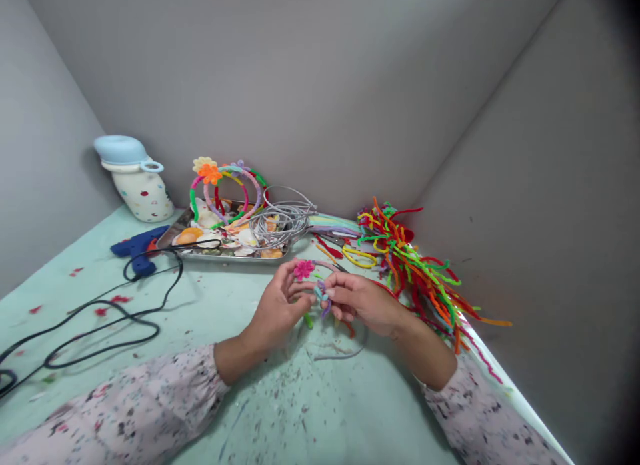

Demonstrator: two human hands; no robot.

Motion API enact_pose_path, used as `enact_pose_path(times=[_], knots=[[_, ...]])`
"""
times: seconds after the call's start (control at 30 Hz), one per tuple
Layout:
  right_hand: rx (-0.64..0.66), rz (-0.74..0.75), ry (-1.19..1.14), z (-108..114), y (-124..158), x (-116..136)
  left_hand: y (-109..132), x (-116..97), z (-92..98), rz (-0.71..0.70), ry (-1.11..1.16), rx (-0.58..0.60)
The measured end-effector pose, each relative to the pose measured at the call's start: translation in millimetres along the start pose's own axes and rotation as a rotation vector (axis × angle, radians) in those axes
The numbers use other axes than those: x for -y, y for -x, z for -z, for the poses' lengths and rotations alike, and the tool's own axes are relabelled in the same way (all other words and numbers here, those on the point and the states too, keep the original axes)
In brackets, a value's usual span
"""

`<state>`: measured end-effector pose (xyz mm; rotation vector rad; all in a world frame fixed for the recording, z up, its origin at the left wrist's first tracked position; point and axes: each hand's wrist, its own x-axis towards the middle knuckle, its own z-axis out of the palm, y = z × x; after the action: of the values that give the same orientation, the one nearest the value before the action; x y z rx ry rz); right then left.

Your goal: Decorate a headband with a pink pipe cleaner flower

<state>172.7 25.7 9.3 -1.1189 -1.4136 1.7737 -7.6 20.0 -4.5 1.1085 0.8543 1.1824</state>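
Both my hands meet over the middle of the table, working on one pipe-cleaner piece. A pink fuzzy flower (303,270) shows just past the fingers of my left hand (280,305), with a lilac-pink band curving away from it. Between the hands is a small purple and light-blue pipe-cleaner flower (321,292). My right hand (370,302) pinches its right side with thumb and fingers; the left thumb and fingers close on its other side. Parts of the band are hidden behind the fingers. A grey wire (340,357) and bits of green and orange pipe cleaner lie below.
A metal tray (225,260) of shells carries finished flower rings (250,178) and coiled grey wire (287,218). Left of it are a blue glue gun (143,246), its black cord (100,312) and a bottle (140,192). Loose pipe cleaners (415,272) heap at right, near scissors and the wall.
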Motion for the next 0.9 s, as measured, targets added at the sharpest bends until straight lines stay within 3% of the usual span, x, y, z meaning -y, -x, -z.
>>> enact_pose_path(times=[0.1, 0.4, 0.67, 0.9], knots=[[-0.003, -0.013, 0.045, -2.2, -0.1, 0.7, -0.5, 1.0, 0.8, 0.012, 0.004, 0.011], [-0.210, 0.078, 0.144, 11.9, 0.9, 11.4, -4.5, 7.7, 6.8, 0.038, 0.018, -0.036], [-0.209, 0.115, 0.510, -9.2, 3.7, 6.9, -2.1, 3.2, 2.3, 0.040, 0.013, 0.000], [-0.216, 0.089, 0.635, 2.7, 3.3, 6.7, -0.8, 0.7, -0.8, 0.061, -0.018, -0.007]])
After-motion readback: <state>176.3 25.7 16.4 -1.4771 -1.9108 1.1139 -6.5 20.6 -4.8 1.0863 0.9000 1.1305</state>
